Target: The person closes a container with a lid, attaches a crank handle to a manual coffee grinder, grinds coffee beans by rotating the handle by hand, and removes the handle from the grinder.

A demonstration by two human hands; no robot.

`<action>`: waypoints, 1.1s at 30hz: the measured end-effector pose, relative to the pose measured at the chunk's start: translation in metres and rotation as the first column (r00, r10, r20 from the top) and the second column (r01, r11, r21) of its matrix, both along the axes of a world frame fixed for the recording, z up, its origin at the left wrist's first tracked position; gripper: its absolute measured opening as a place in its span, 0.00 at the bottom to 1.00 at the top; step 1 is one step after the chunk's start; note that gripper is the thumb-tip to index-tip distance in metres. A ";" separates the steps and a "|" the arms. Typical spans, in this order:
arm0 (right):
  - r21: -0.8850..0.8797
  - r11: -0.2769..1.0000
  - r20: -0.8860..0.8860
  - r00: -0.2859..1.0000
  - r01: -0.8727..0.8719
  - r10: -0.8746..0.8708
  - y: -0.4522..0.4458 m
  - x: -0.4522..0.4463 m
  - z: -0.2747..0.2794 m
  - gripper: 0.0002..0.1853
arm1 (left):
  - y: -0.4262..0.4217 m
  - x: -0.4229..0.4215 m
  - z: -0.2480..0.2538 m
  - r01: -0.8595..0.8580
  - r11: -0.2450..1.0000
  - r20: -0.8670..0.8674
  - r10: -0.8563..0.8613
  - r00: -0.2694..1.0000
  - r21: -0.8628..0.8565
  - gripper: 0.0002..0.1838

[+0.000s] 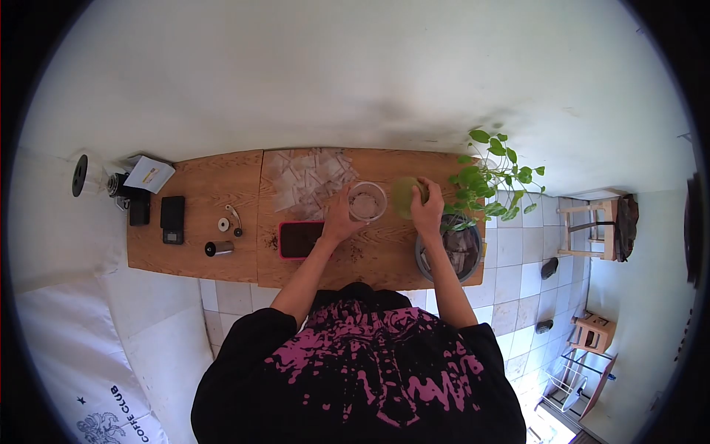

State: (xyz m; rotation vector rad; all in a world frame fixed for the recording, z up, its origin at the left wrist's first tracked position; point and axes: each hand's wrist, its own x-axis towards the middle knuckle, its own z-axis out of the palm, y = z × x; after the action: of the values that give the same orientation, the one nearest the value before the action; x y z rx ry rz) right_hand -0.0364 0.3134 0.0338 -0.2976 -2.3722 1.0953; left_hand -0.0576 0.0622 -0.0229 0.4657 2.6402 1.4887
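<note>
My left hand (pixel 340 222) grips the near left side of a round clear plastic tub (pixel 377 214) on the wooden table. Something pale lies in the tub's bottom, too small to make out. To the right, my right hand (pixel 427 211) holds a round yellow-green lid (pixel 404 197) by its right edge, apart from the tub. A pink-rimmed tray (pixel 302 223) of dark brown grounds sits just left of my left wrist. Behind it, many small clear packets (pixel 310 177) lie in a loose spread.
A leafy plant (pixel 492 177) and a grey bin (pixel 425 266) with packets inside stand at the table's right. Leftward are a steel hand grinder (pixel 220 249), its crank (pixel 234 214), a black scale (pixel 172 214) and an electric grinder (pixel 118 185). Brown crumbs dot the wood.
</note>
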 end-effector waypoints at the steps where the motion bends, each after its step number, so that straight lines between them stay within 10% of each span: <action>1: -0.036 0.999 0.016 1.000 -0.006 0.007 0.002 -0.001 0.001 0.14 | 0.000 -0.002 -0.005 0.017 1.000 -0.042 -0.018 0.999 -0.016 0.65; 12: -0.468 0.872 0.207 0.941 -0.145 0.268 -0.003 -0.008 -0.056 0.20 | 0.002 -0.003 -0.012 0.062 0.998 -0.036 -0.061 0.997 0.029 0.60; 21: -0.151 0.972 0.229 0.950 -0.180 0.212 -0.023 -0.005 -0.049 0.21 | 0.006 -0.002 -0.010 0.076 0.997 0.018 -0.076 0.997 -0.018 0.61; 33: -0.008 0.872 0.412 0.793 -0.489 0.448 -0.043 -0.005 -0.015 0.63 | 0.015 -0.010 -0.043 0.123 0.990 0.092 -0.130 0.987 0.075 0.63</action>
State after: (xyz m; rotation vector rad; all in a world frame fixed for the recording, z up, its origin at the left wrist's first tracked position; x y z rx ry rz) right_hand -0.0414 0.2707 0.0187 0.1365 -2.9680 1.2135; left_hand -0.0676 0.0774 -0.0660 0.5418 2.4442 1.5269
